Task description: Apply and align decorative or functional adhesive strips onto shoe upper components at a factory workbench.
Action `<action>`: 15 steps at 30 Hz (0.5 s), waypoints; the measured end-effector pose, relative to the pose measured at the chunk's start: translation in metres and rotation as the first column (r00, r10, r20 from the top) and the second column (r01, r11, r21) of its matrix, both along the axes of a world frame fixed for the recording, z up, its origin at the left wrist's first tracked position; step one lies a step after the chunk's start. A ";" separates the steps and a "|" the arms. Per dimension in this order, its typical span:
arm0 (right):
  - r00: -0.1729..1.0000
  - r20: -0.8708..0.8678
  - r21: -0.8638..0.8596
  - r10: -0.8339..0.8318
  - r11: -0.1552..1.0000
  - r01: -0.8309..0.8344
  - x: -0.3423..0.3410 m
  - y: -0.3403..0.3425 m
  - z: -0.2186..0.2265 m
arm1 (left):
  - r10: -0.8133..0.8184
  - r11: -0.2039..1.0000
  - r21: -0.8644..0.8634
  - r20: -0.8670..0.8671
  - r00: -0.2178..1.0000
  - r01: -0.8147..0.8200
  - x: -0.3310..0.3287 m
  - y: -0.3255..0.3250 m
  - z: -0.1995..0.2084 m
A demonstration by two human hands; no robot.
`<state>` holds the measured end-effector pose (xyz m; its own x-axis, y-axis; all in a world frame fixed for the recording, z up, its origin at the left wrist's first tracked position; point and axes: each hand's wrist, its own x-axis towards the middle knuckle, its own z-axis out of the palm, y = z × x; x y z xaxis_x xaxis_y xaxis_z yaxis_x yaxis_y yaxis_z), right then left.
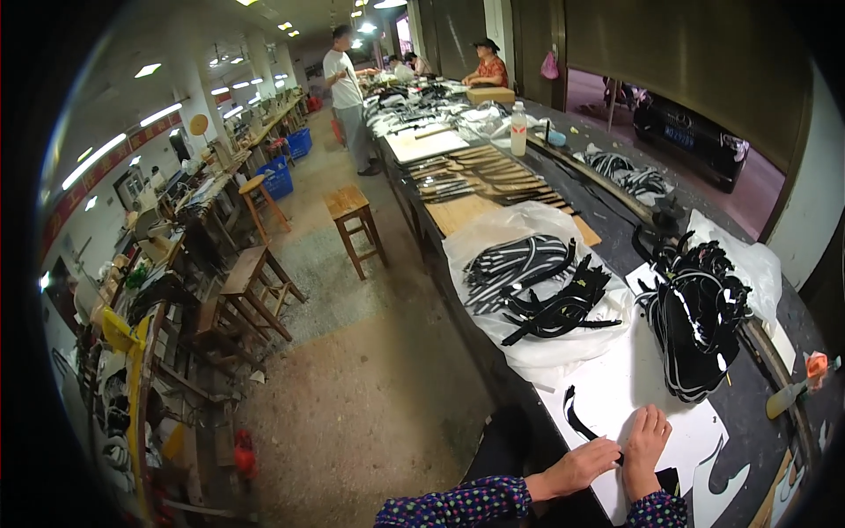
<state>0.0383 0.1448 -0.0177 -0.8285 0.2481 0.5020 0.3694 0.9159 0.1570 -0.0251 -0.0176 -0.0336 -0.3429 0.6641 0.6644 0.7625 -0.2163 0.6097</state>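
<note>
I'd steady the curved black strip (575, 421) flat on the white sheet (606, 387), its near end beside the left hand (576, 468) and right hand (646, 442), whose exact grip I cannot tell.

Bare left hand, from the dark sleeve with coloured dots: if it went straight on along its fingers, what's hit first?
Likely the bare right hand, directly ahead of the left hand. A small black piece of material shows between them; depth is unclear, so that might be met first.
</note>
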 end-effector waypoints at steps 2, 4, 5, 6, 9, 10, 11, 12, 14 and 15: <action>1.000 -0.029 -0.054 -0.008 0.999 0.006 -0.001 0.004 -0.004 | -0.011 1.000 -0.022 0.012 1.000 0.011 -0.002 0.002 0.000; 0.995 -0.099 -0.286 -0.029 0.958 0.000 -0.003 0.011 -0.003 | -0.010 0.999 -0.046 0.029 1.000 0.012 -0.003 0.005 -0.002; 0.987 -0.145 -0.509 -0.070 0.861 -0.014 -0.001 0.015 -0.001 | -0.014 0.997 -0.072 -0.008 1.000 0.014 -0.005 0.007 -0.003; 0.986 -0.155 -0.506 -0.061 0.862 -0.026 0.003 0.024 -0.002 | -0.019 0.995 -0.101 -0.045 0.999 0.014 -0.005 0.009 -0.004; 0.910 -0.370 -0.882 -0.189 0.379 -0.280 0.023 0.035 0.004 | -0.007 0.995 -0.095 -0.101 0.995 -0.003 -0.004 0.010 -0.002; 0.929 -0.365 -0.779 -0.057 0.565 -0.271 0.038 0.025 0.015 | 0.005 0.995 -0.099 -0.103 0.995 -0.015 -0.004 0.008 -0.002; 0.941 -0.330 -0.634 0.072 0.722 -0.277 0.053 0.016 0.025 | 0.011 0.996 -0.086 -0.132 0.991 -0.023 -0.004 0.007 0.000; 0.940 -0.333 -0.634 0.078 0.719 -0.284 0.069 0.007 0.030 | 0.010 0.997 -0.072 -0.163 0.987 -0.022 -0.004 0.007 0.002; 0.987 -0.119 -0.461 0.103 0.875 -0.147 0.099 -0.009 0.033 | -0.014 0.994 -0.108 -0.185 0.983 -0.007 -0.004 0.010 0.009; 0.986 -0.121 -0.464 0.110 0.872 -0.155 0.109 -0.012 0.036 | -0.031 0.990 -0.144 -0.202 0.979 0.002 -0.005 0.010 0.011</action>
